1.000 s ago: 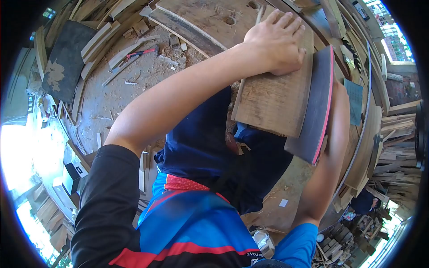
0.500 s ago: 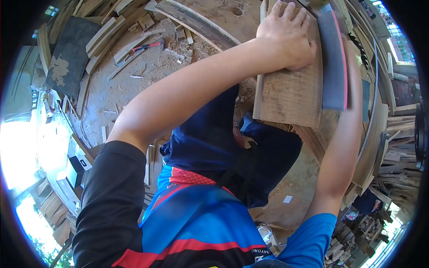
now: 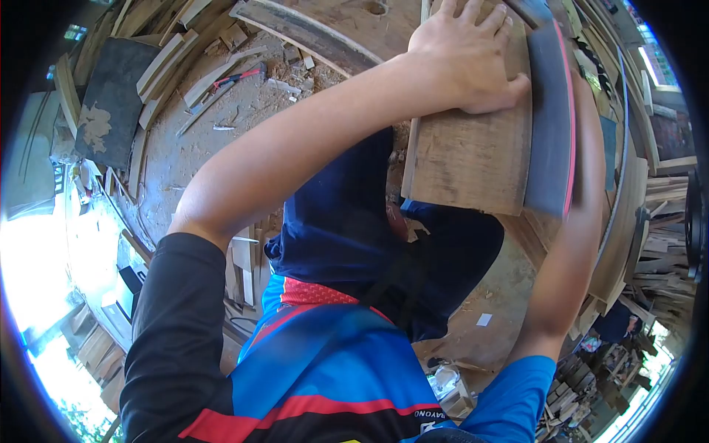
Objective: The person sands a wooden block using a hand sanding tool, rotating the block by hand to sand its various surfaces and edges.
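My left hand lies flat on a wooden board, fingers spread and thumb out to the right. Along the board's right edge stands a long, dark grey flat strip with a red-pink edge. Just behind that strip, my right forearm reaches up the right side. The fingers of my right hand are hidden, so whether they grip the strip does not show. Below the board are my bent legs in dark trousers.
A red-handled tool lies among shavings on the dusty floor at left. A long curved plank crosses the top. Stacked timber lines the right side, and a dark panel leans at upper left. A small white card lies on the floor.
The grey strip has slid down along the board toward my body. The board and my left hand appear shifted slightly left, with the hand still flat on the wood.
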Demonstrator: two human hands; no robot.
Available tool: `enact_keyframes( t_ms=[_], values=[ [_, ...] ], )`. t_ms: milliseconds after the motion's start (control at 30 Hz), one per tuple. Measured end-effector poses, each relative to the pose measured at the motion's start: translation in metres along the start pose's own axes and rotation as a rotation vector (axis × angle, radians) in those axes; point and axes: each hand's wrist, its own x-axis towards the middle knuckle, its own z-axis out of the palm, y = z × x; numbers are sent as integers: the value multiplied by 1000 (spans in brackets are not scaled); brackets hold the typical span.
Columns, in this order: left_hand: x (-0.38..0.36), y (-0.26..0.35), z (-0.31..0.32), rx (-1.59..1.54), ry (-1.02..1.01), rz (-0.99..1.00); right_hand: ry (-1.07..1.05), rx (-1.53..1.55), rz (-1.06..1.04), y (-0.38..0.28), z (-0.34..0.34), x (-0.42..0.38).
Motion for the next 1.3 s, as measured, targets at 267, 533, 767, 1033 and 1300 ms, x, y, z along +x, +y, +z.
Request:
enact_keyframes(
  t_ms=[267, 533, 767, 1033, 1300],
  values=[
    [8, 3, 17, 91, 61, -68, -187, 66, 157, 3, -2, 59],
    [7, 2, 10, -14, 16, -64, -105, -27, -96, 28, -26, -59],
    [10, -4, 21, 4, 2, 21, -89, 203, -15, 19, -16, -19],
    [12, 2, 24, 107, 69, -35, -123, 190, 114, 7, -1, 43],
    [12, 7, 32, 25, 59, -27, -86, -110, -116, 34, -39, -76]
  ],
)
